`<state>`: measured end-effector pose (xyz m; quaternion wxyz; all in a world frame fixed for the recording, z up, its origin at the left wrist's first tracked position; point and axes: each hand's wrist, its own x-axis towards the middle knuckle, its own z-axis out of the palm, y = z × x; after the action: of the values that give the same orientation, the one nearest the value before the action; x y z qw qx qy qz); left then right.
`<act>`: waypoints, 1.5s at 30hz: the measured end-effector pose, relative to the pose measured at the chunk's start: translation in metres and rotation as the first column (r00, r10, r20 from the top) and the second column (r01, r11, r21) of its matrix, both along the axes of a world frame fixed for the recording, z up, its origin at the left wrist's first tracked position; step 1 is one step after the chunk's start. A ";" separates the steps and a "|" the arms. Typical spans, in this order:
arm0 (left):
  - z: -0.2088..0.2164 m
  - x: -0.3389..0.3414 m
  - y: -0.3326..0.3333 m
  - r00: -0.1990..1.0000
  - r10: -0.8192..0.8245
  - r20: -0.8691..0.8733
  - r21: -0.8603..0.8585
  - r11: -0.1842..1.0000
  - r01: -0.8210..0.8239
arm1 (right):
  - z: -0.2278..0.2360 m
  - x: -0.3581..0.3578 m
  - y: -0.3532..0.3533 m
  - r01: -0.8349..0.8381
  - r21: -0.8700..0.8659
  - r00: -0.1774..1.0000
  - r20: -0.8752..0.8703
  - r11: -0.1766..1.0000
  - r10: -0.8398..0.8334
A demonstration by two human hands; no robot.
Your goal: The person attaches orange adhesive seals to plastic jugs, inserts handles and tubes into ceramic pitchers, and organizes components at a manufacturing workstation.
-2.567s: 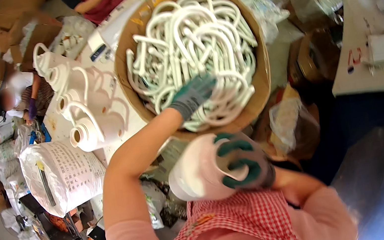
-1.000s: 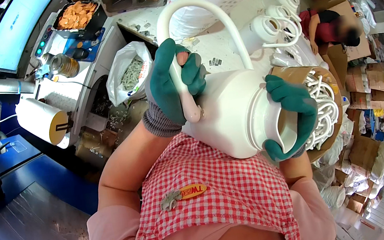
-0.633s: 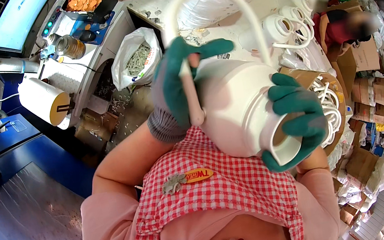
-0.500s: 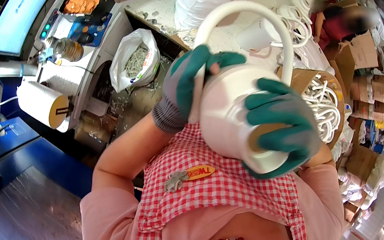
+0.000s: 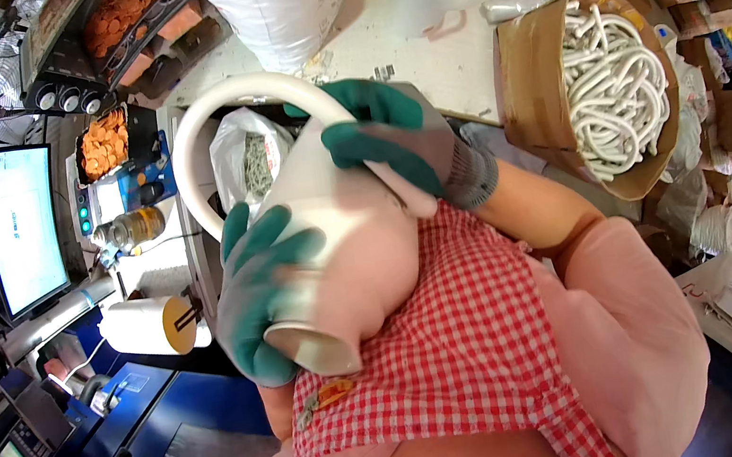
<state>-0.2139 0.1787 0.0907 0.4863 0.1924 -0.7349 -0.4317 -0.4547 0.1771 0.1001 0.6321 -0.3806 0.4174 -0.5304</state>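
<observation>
Both my hands, in green-and-grey work gloves, hold a white plastic watering can [image 5: 366,228] in front of my checked apron. My left hand [image 5: 257,294] wraps the side by the narrow neck, its fingers spread over the white surface and a little blurred. Below it the open mouth [image 5: 313,350] of the neck tilts down toward me. My right hand [image 5: 389,134] grips the lower end of the thick hoop handle [image 5: 197,131], which arches away to the upper left. The glove hides where the handle meets the body.
To the right stands a cardboard box [image 5: 535,87] of white curved tubes [image 5: 613,94]. A white sack [image 5: 288,11] sits on the worktable [image 5: 428,75]. Behind the can is a plastic bag [image 5: 231,159] of scraps. At left are a monitor [image 5: 26,225], a tray of orange pieces [image 5: 106,145] and a white cylinder [image 5: 147,327].
The can has turned, its handle now arching left and its mouth lower left. My right hand has gone from the neck to the handle, my left from the handle side to the neck.
</observation>
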 end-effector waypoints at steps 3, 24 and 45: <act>0.023 -0.006 0.003 0.994 0.086 0.063 0.081 0.993 -0.091 | -0.007 -0.004 0.000 -0.003 0.097 0.997 -0.071 0.995 0.009; 0.035 -0.076 -0.051 0.917 -0.395 0.051 0.017 0.919 0.395 | -0.001 -0.046 0.017 0.288 0.026 0.957 -0.019 0.957 -0.288; -0.093 -0.201 -0.100 0.956 -0.072 0.283 0.659 0.739 -0.140 | -0.261 -0.322 -0.054 0.898 0.441 0.094 -0.152 0.018 -0.984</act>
<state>-0.4149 0.0790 -0.0022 0.2787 0.4294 -0.5888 -0.6254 -0.7766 0.1231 -0.1613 0.2180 0.1996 0.6019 -0.7419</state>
